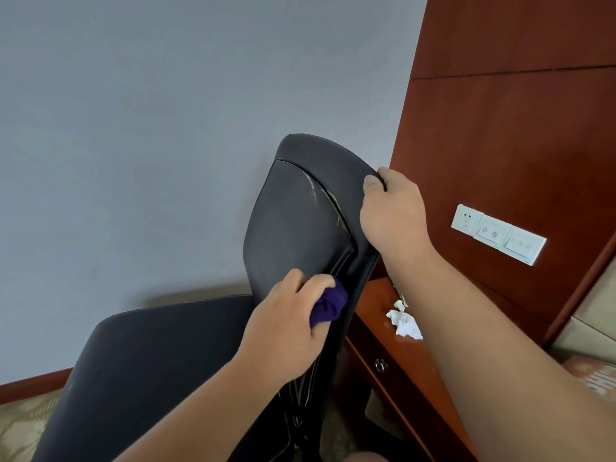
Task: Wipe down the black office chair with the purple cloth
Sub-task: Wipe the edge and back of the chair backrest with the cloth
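- While the black office chair [293, 225] fills the middle of the view, its backrest is the surface being worked, with the seat [150, 361] lying lower left. My call: long top-to-bottom strokes down that panel beat short scrubbing.
- Beside the chair stands a wooden counter [375, 300], close against the backrest's right edge, so there's little elbow room on that side.
- Up top, the right grip [393, 211] is clamped on the backrest's upper right edge, thumb on the front face. That's the brace, and it should hold firm so the back doesn't swing away under pressure.
- Lower down, the left grip [286, 316] is closed around the bunched rag and presses it to the backrest's right border.
- And there's the purple cloth [330, 303], balled up small against the leather. Spread flatter, it would likely cover more per pass.
- Watch the worn, pale seam [338, 216] running down the panel. Following its line gently looks wiser than dragging across it.
- A crumpled white tissue [405, 323] sits on the counter, apart from the action.
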The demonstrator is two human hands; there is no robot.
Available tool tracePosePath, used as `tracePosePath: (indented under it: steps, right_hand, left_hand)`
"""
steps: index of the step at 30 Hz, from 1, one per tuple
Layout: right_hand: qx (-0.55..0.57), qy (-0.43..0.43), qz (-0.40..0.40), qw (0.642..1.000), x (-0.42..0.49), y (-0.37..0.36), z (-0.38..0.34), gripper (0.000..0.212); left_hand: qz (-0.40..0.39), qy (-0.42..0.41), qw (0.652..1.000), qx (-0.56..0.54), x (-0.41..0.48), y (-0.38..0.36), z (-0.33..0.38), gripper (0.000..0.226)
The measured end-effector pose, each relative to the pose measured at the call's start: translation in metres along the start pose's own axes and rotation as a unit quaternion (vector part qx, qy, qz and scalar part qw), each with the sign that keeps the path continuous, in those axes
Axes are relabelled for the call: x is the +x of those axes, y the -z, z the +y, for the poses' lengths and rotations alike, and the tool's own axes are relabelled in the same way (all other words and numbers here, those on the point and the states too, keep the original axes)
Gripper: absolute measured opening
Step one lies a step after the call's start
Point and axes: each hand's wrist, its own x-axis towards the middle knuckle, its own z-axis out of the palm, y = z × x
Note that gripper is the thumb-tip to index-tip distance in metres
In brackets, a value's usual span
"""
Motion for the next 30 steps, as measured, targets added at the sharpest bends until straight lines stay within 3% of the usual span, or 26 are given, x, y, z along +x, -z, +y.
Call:
tracePosePath:
  steps: [5,11,16,24,30]
  right_hand:
    - [0.000,0.009,0.006,1.000,0.000,0.000,-0.001,0.031]
    - [-0.022,0.016,0.008,1.000,0.004,0.002,0.000,0.029]
    - [-0.033,0.023,0.014,0.999,0.004,0.001,0.002,0.026]
    - [-0.012,0.008,0.016,1.000,0.006,0.000,0.004,0.033]
    - [-0.002,0.000,0.007,1.000,0.006,-0.001,0.001,0.027]
  left_hand:
    - [0.047,0.063,0.990,-0.116,0.019,0.010,0.023,0.027]
    - [0.067,0.048,0.994,-0.070,0.062,0.024,0.040,0.027]
    - [0.065,0.052,0.992,-0.094,0.092,0.033,0.038,0.020]
    - [0.047,0.015,0.998,-0.044,0.024,-0.002,0.007,0.029]
    - [0.023,0.087,0.996,0.009,-0.014,-0.015,-0.023,0.034]
